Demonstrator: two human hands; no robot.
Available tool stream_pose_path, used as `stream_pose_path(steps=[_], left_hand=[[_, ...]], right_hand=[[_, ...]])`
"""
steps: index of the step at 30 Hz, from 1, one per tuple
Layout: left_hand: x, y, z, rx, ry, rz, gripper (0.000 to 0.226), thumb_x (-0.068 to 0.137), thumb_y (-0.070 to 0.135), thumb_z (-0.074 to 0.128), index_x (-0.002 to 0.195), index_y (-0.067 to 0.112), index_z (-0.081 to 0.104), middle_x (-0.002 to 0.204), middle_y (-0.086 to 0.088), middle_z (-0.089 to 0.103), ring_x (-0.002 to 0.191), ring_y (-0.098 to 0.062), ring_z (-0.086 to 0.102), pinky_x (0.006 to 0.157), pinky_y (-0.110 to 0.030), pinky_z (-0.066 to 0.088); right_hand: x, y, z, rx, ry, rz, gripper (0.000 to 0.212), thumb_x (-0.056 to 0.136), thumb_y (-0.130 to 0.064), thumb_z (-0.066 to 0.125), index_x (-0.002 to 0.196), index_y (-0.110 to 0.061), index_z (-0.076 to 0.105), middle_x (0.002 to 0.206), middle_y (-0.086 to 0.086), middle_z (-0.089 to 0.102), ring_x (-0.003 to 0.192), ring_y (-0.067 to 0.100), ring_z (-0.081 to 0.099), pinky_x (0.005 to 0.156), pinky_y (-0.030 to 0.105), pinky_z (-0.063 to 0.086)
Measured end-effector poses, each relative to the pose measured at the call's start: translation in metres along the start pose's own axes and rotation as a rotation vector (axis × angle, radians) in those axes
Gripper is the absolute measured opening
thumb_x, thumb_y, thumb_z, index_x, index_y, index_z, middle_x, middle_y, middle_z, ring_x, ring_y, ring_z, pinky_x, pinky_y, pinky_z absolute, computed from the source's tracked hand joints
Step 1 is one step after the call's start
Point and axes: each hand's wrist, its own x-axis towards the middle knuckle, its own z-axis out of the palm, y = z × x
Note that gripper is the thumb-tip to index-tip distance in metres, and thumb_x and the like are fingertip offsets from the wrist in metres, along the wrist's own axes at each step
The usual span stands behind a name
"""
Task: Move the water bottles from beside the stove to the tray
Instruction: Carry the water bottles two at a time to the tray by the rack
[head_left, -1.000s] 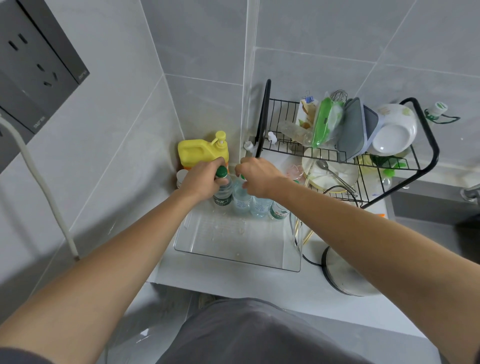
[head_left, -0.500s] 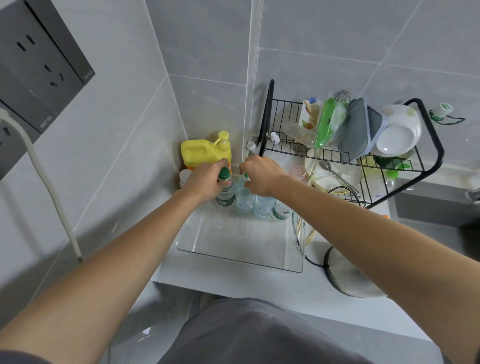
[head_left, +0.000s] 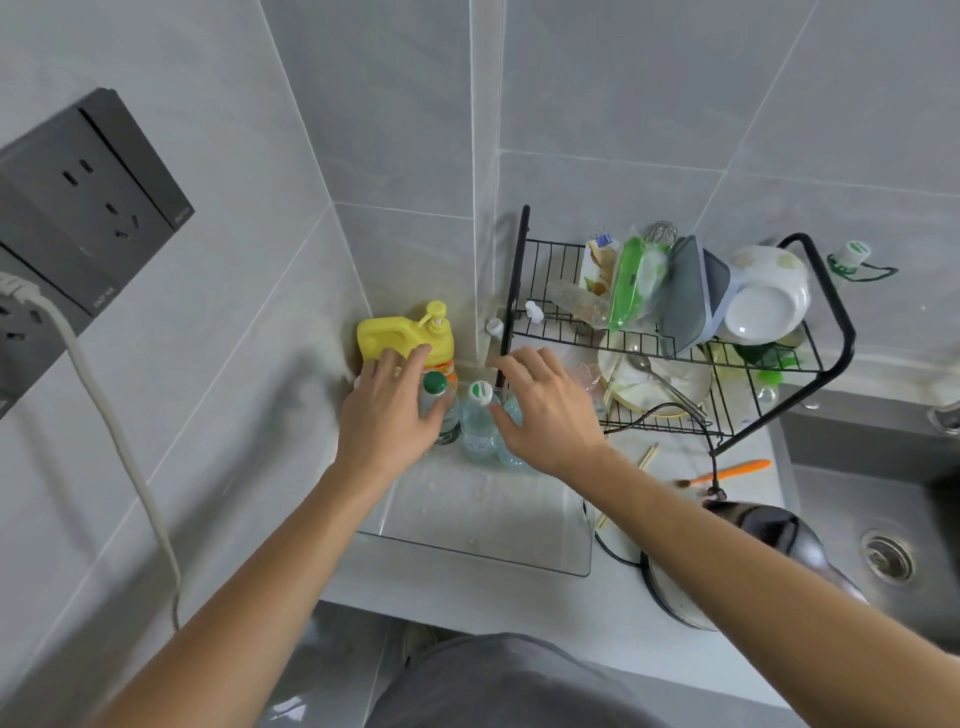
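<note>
Water bottles (head_left: 470, 415) stand in the tray (head_left: 483, 540) between the spread, empty left hand (head_left: 387, 415) and right hand (head_left: 545, 410)

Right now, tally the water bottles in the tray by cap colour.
Green-capped bottle: 1
White-capped bottle: 1
Bottle with hidden cap: 1
Total: 3 visible in the tray; the right hand may hide more.

Clear water bottles (head_left: 478, 423) stand upright, clustered at the transparent tray's (head_left: 483, 525) far end.
</note>
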Motion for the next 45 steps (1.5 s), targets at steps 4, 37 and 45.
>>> stream_pose_path(steps=[4, 37, 45], left_hand=[[-0.027, 0.020, -0.003, 0.079, 0.046, 0.065, 0.069, 0.091, 0.056, 0.053, 0.152, 0.023, 0.050, 0.140, -0.008, 0.054, 0.126, -0.033, 0.051, 0.095, -0.050, 0.053], [-0.277, 0.490, 0.074, -0.182, -0.347, 1.347, 0.070, 0.096, 0.057, 0.045, 0.161, 0.031, 0.037, 0.165, -0.001, 0.040, 0.155, -0.029, 0.029, 0.126, -0.053, 0.027], [-0.491, 0.633, 0.085, -0.252, -0.451, 1.690, 0.072, 0.096, 0.061, 0.043, 0.161, 0.031, 0.040, 0.163, -0.006, 0.045, 0.154, -0.032, 0.034, 0.125, -0.049, 0.028]], right_hand=[[-0.033, 0.012, -0.017, 0.000, 0.010, 0.059, 0.055, 0.090, -0.046, 0.062, 0.137, -0.020, 0.054, 0.143, 0.004, 0.053, 0.128, 0.029, 0.049, 0.100, 0.045, 0.049], [-0.598, 0.051, -0.181, -0.211, 0.492, 1.534, 0.074, 0.092, -0.062, 0.043, 0.158, -0.030, 0.039, 0.165, 0.004, 0.035, 0.155, 0.028, 0.027, 0.128, 0.052, 0.022], [-0.807, 0.018, -0.224, -0.293, 0.570, 1.857, 0.077, 0.093, -0.063, 0.040, 0.162, -0.033, 0.031, 0.171, 0.003, 0.027, 0.159, 0.026, 0.019, 0.132, 0.047, 0.010]])
